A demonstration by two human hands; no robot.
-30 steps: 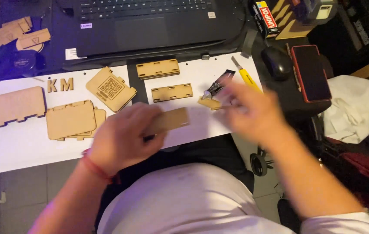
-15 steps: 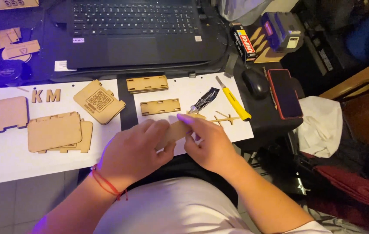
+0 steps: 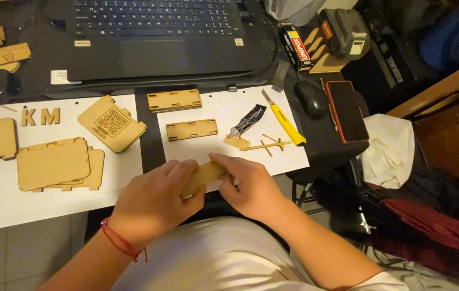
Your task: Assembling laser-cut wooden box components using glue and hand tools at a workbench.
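Observation:
Both hands meet over the near edge of the white sheet (image 3: pixel 240 108) and grip one flat wooden strip (image 3: pixel 206 173). My left hand (image 3: pixel 156 202), with a red cord at the wrist, covers the strip's left end. My right hand (image 3: pixel 248 186) pinches its right end with thumb and fingers. Beyond them lie two slotted wooden panels (image 3: pixel 191 130), a dark glue tube (image 3: pixel 248 121), a yellow utility knife (image 3: pixel 283 119) and thin wooden offcuts (image 3: pixel 264 144).
On the left lie stacked wooden panels (image 3: pixel 54 164), a panel with an engraved square code (image 3: pixel 112 124) and two wooden letters (image 3: pixel 40 116). A laptop (image 3: pixel 156 37) stands behind. A mouse (image 3: pixel 310 98), a phone (image 3: pixel 346 110) and a battery pack (image 3: pixel 348 32) sit to the right.
My right hand came back from the glue tube area and joined my left hand on the wooden strip. The view shifted slightly left and down.

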